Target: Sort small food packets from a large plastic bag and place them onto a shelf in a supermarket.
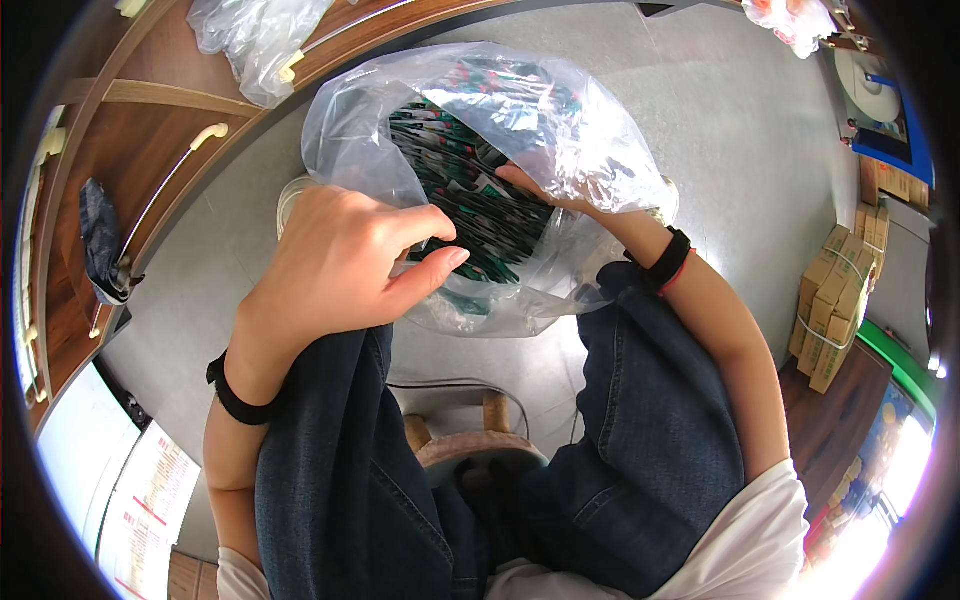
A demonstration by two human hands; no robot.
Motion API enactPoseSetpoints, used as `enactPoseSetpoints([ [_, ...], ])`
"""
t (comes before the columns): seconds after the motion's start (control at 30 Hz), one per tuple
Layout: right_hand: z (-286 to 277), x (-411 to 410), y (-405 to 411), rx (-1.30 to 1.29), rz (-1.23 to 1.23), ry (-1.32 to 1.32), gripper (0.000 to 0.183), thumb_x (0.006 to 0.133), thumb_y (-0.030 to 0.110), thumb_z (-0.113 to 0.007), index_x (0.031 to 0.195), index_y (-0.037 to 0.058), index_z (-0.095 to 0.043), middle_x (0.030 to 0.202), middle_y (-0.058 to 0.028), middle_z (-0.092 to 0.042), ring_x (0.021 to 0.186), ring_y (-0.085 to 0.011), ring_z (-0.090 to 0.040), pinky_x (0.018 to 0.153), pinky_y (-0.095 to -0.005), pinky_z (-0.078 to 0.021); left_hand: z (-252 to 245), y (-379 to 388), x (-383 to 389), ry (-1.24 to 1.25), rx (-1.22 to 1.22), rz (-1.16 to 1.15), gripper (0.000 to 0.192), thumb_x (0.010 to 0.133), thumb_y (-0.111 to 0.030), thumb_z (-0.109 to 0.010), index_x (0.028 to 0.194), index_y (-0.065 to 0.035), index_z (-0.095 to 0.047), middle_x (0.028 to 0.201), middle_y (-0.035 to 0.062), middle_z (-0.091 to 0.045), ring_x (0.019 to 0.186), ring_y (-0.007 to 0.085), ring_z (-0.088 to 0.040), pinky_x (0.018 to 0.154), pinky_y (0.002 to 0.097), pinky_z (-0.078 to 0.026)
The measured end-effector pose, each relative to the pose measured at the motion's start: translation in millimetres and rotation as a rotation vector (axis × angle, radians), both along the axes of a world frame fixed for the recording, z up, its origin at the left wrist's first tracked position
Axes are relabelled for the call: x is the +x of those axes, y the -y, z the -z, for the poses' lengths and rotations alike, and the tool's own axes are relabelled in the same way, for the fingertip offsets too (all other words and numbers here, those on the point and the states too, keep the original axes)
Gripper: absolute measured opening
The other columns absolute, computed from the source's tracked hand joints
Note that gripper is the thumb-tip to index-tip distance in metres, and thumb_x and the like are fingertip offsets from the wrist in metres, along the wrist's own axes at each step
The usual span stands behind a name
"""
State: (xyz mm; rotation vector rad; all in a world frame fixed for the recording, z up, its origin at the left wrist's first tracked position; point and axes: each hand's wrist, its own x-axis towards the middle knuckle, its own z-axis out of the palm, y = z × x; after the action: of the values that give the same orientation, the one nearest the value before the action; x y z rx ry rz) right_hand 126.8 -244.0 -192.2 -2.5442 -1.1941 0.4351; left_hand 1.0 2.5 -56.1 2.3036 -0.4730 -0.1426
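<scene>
A large clear plastic bag (495,90) stands on the floor between my feet, its mouth gaping. Inside lie many thin, flat dark-green packets (480,217), packed on edge in rows. My left hand (352,255) hovers over the bag's near left side, thumb and forefinger apart, nothing seen between them; its other fingers are curled out of sight. My right hand (547,187) reaches into the bag from the right, at the packets' edge. The bag's plastic covers part of it, so whether it grips anything is hidden. Both wrists wear black bands.
A wooden cabinet (142,142) with metal handles runs along the left, a crumpled clear plastic bag (259,45) hanging at its top. Strapped cardboard boxes (832,300) stand at the right. Below me are a round stool (480,446) and a dark cable (450,385) on the floor.
</scene>
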Motion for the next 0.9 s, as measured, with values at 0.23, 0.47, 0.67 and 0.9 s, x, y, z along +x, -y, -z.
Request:
enactPoseSetpoints([
  [0.23, -16.2, -4.6, -5.2, 0.092, -0.190, 0.235, 0.031, 0.086, 0.028, -0.050, 0.111, 0.0094, -0.056, 0.106, -0.0156, -0.059, 0.098, -0.0294, -0.055, 0.088, -0.0410, -0.0427, -1.6, -3.1, -2.8, -0.003, 0.010, -0.005, 0.010, 0.072, -0.015, -0.067, 0.079, -0.0068, -0.066, 0.055, 0.0075, -0.058, 0.042, 0.0174, -0.054, 0.043, 0.0267, -0.039],
  [0.47, -14.6, -10.2, -14.0, -0.135, -0.119, 0.122, 0.012, 0.078, 0.019, -0.060, 0.088, 0.0144, -0.057, 0.075, -0.0071, -0.058, 0.074, -0.0254, -0.058, 0.066, -0.0412, -0.0447, -0.5, -1.6, -0.7, -0.008, 0.008, 0.005, 0.010, 0.072, -0.014, -0.066, 0.079, -0.0066, -0.066, 0.055, 0.0077, -0.058, 0.042, 0.0175, -0.054, 0.043, 0.0270, -0.039],
  [0.67, -0.5, 14.8, 29.6, 0.224, -0.022, 0.174, 0.009, 0.075, 0.017, -0.063, 0.080, 0.0109, -0.059, 0.077, -0.0099, -0.060, 0.073, -0.0272, -0.060, 0.061, -0.0421, -0.0458, -0.1, -1.9, -0.9, -0.008, -0.021, -0.003, 0.009, 0.072, -0.012, -0.066, 0.079, -0.0065, -0.066, 0.055, 0.0075, -0.058, 0.042, 0.0172, -0.054, 0.043, 0.0265, -0.040],
  [0.9, 53.9, -4.0, 24.3, -0.015, 0.085, 0.134, 0.007, 0.071, 0.013, -0.063, 0.073, 0.0071, -0.060, 0.070, -0.0128, -0.061, 0.071, -0.0290, -0.061, 0.061, -0.0427, -0.0465, -1.6, 0.3, 0.9, -0.005, -0.002, 0.006, 0.009, 0.073, -0.013, -0.067, 0.078, -0.0064, -0.065, 0.055, 0.0073, -0.058, 0.041, 0.0168, -0.053, 0.042, 0.0265, -0.039],
])
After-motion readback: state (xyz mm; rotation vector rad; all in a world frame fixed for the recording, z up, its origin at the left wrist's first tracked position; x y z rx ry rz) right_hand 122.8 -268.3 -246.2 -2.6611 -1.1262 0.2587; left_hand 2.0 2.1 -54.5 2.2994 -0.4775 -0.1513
